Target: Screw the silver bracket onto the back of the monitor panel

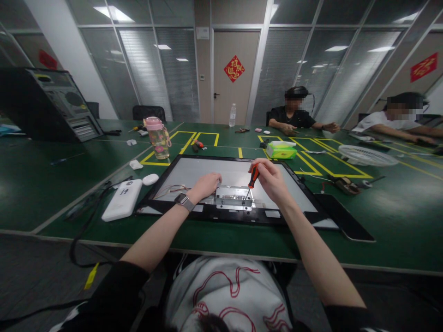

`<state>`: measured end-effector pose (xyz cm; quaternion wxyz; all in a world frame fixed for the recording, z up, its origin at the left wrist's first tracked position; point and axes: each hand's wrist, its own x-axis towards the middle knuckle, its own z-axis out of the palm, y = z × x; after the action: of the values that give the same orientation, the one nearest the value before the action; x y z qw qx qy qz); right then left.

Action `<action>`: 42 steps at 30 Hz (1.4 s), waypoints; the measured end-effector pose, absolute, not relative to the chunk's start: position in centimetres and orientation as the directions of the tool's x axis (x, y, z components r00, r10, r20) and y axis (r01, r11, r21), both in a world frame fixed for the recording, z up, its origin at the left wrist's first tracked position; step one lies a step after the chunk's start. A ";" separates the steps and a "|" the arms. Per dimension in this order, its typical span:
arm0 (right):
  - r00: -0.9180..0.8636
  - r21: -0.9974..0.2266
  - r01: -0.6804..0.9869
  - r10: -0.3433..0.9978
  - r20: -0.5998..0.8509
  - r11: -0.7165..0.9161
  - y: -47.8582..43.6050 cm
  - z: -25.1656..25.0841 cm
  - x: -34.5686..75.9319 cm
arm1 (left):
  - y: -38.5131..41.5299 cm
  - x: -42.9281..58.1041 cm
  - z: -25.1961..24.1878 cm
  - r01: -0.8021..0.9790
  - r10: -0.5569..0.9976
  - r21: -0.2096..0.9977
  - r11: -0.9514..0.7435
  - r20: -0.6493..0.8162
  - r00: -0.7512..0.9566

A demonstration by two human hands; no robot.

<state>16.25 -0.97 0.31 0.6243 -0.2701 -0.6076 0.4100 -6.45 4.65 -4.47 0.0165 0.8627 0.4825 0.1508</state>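
My right hand (268, 177) is closed around the red and black handle of a screwdriver (254, 176). The screwdriver leans slightly, and its tip meets the right part of a silver metal bracket (230, 201). This bracket lies on the back of a flat display panel (180, 173), which has a black frame and a grey-white middle. At the bracket's left end, my left hand (206, 185) has its fingers bent against the metal; its thumb is partly hidden. Thin wires (175, 189) run over the panel beside my left wrist. Any screw under the tip is too small to make out.
Left of the panel lie a white power bank (122, 200) and a black cable. A drink bottle (157, 138) stands behind them. A green tissue pack (281, 150), a white fan grille (367, 155) and a black phone (344, 216) are rightward. Two people sit across the table.
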 end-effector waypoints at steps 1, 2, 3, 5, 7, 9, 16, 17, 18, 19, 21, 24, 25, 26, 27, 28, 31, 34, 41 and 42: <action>-0.074 -0.835 -0.180 0.840 0.538 0.519 -1.0 0.4 16.3 | 4.6 -6.4 -4.4 0.828 0.839 0.175 -0.533 0.242 0.488; -0.079 -0.838 -0.179 0.842 0.534 0.515 -1.1 0.4 16.3 | 4.6 -6.4 -4.4 0.828 0.839 0.176 -0.533 0.238 0.489; -0.091 -0.844 -0.183 0.846 0.525 0.504 -1.1 0.5 16.3 | 4.6 -6.4 -4.4 0.827 0.839 0.177 -0.533 0.236 0.490; -0.131 -0.858 -0.210 0.856 0.500 0.469 -1.3 0.6 16.2 | 4.6 -6.4 -4.4 0.825 0.838 0.178 -0.536 0.236 0.493; -0.169 -0.867 -0.244 0.861 0.480 0.435 -1.4 0.7 16.1 | 4.6 -6.5 -4.4 0.826 0.837 0.177 -0.535 0.243 0.490; -0.188 -0.865 -0.266 0.857 0.480 0.426 -1.5 0.8 16.0 | 4.7 -6.5 -4.5 0.827 0.837 0.173 -0.535 0.245 0.490; -0.174 -0.855 -0.289 0.855 0.489 0.431 -1.2 0.6 16.3 | 4.7 -6.4 -4.6 0.833 0.841 0.163 -0.528 0.233 0.487; -0.182 -0.856 -0.308 0.857 0.481 0.415 -1.2 0.6 16.3 | 4.7 -6.4 -4.6 0.836 0.844 0.161 -0.525 0.229 0.485; -0.195 -0.856 -0.333 0.859 0.473 0.396 -1.2 0.6 16.3 | 4.7 -6.4 -4.5 0.838 0.846 0.160 -0.522 0.225 0.484; -0.207 -0.855 -0.357 0.861 0.465 0.376 -1.2 0.6 16.3 | 4.7 -6.4 -4.5 0.839 0.847 0.160 -0.520 0.222 0.483; -0.218 -0.851 -0.390 0.863 0.456 0.352 -1.2 0.6 16.2 | 4.7 -6.4 -4.5 0.839 0.846 0.159 -0.521 0.227 0.483; -0.203 -0.843 -0.392 0.860 0.469 0.367 -1.2 0.6 16.1 | 4.8 -6.4 -4.6 0.834 0.841 0.161 -0.528 0.238 0.486; -0.198 -0.842 -0.382 0.856 0.477 0.380 -1.2 0.6 16.1 | 4.8 -6.5 -4.6 0.834 0.841 0.161 -0.528 0.238 0.486; -0.195 -0.842 -0.369 0.853 0.485 0.394 -1.2 0.6 16.1 | 4.8 -6.5 -4.7 0.834 0.841 0.161 -0.528 0.237 0.486; -0.193 -0.841 -0.358 0.849 0.492 0.406 -1.2 0.6 16.2 | 4.8 -6.5 -4.7 0.834 0.841 0.159 -0.528 0.236 0.487; -0.190 -0.840 -0.350 0.847 0.497 0.415 -1.3 0.7 16.2 | 4.8 -6.5 -4.7 0.835 0.841 0.157 -0.528 0.236 0.487; -0.171 -0.842 -0.327 0.849 0.500 0.430 -1.2 0.7 16.4 | 4.9 -6.5 -4.7 0.833 0.837 0.151 -0.532 0.240 0.492; -0.144 -0.848 -0.256 0.849 0.508 0.464 -0.9 0.4 16.5 | 4.8 -6.5 -4.7 0.832 0.838 0.157 -0.532 0.240 0.490; -0.156 -0.826 -0.190 0.814 0.559 0.531 -0.2 -0.3 16.7 | 4.8 -6.5 -4.7 0.833 0.840 0.158 -0.530 0.235 0.490; -0.168 -0.825 -0.181 0.810 0.562 0.535 -0.3 -0.3 16.6 | 4.8 -6.5 -4.7 0.834 0.840 0.157 -0.529 0.235 0.489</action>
<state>16.61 -0.31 -0.27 0.5965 -0.2452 -0.6415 0.4154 -6.50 4.81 -4.67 0.0111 0.8628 0.4849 0.1422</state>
